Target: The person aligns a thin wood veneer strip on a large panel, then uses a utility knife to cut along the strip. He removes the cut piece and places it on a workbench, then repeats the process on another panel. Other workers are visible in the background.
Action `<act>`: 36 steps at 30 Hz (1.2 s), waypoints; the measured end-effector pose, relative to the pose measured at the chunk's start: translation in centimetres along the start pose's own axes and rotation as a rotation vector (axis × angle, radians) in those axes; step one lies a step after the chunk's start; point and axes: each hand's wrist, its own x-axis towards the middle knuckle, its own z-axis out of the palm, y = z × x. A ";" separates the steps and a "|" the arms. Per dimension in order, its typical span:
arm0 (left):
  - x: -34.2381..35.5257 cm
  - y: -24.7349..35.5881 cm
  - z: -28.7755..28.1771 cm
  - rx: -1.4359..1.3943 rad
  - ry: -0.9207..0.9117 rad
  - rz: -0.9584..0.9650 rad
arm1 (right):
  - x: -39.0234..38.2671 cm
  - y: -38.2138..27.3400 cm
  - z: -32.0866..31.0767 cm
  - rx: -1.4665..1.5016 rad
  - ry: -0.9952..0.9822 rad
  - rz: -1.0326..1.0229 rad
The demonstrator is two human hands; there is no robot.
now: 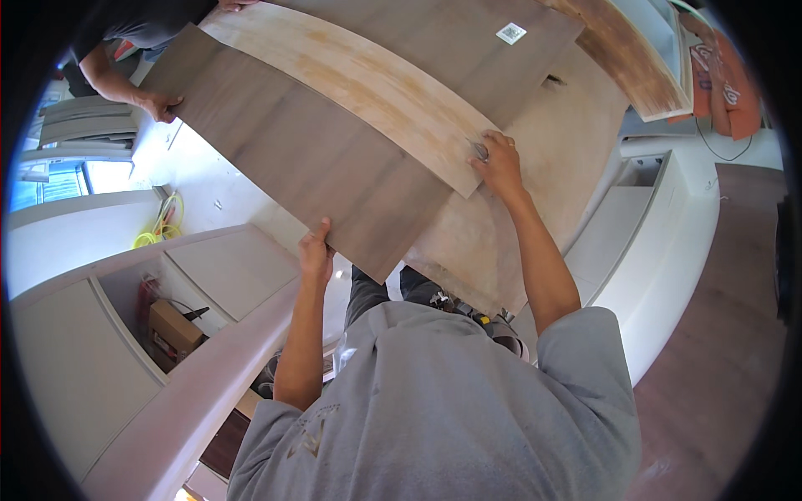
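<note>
My left hand (316, 248) is closed on the near edge of a long grey-brown wood-grain sheet (309, 159), thumb on top. Its far left corner is held by a co-worker's hand (159, 106). Alongside the sheet lies a pale strip (359, 79) with tan smears. Over the strip's right end, my right hand (499, 163) is closed around a small grey tool (478, 150), whose kind is mostly hidden by the fingers. A second wood-grain sheet (451, 46) with a white label (510, 33) lies beyond the strip, on a worn tan board (535, 184).
White cabinets with an open compartment (159, 292) holding a brown box (174, 327) stand at left. A yellow hose (163, 221) lies beyond them. At right are a white cabinet run (618, 230), an orange bag (725, 92) and a brown-streaked panel (622, 50). Tools (480, 317) show below my waist.
</note>
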 end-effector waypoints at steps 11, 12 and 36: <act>-4.6 10.2 9.8 0.436 0.118 0.129 | 0.7 -0.7 -0.6 -0.065 -0.183 0.116; -4.5 11.3 11.5 0.477 0.062 0.145 | 0.7 -0.6 -0.6 -0.075 -0.177 0.122; -1.8 8.4 7.6 -0.018 -0.372 -0.053 | -7.9 -1.3 -1.8 1.181 0.190 0.491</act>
